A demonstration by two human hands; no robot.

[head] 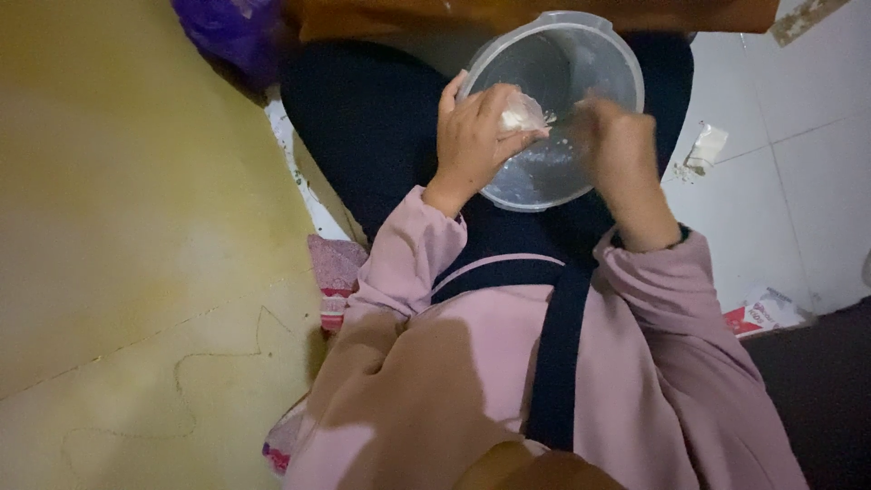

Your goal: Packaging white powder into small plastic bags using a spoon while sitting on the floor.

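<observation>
The person sits on the floor with a round bowl of clear plastic (pixel 553 109) resting on the lap, on dark trousers (pixel 381 127). The left hand (pixel 476 141) is at the left rim of this bowl. Its fingers (pixel 513 104) are closed around a small white flaky piece (pixel 524 116), perhaps a garlic clove, but I cannot tell for sure. The piece lies between the thumb and the bent fingers, and its pale tip sticks out toward the middle of the bowl, just above the rim. The right hand (pixel 617 150) is over the right side of the bowl, near the left hand but not touching it. It is blurred, so I cannot tell if its fingers are closed or hold something; their tips point toward the white piece. On the bottom of the bowl there are some small white crumbs (pixel 544 154). Both arms wear pink sleeves (pixel 408 254). A purple plastic bag (pixel 227 32) lies near the top edge of the yellow floor (pixel 136 227). On the white tiles (pixel 780 181), to the right of the bowl, lies a scrap of pale peel (pixel 706 150).
</observation>
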